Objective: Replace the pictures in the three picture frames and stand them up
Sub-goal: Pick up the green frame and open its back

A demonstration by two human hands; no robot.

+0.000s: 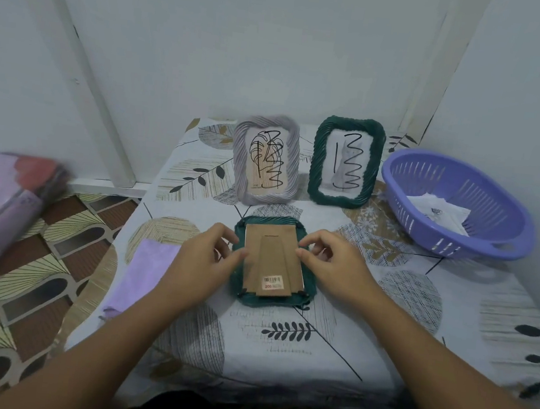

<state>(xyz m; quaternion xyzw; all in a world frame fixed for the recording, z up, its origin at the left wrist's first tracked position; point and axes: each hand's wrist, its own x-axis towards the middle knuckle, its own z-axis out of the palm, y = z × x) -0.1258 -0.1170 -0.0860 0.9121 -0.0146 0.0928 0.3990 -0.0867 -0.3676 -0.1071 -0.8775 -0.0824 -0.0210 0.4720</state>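
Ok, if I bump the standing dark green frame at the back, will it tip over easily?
Probably yes. The dark green frame stands tall and leans back, presumably on a thin cardboard stand, so a push from the front could topple it. It looks light, and the tablecloth under it may shift too.

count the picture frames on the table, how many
3: a grey frame standing at the back, a green frame standing right of it, and another green frame lying face down between both hands. None looks hidden.
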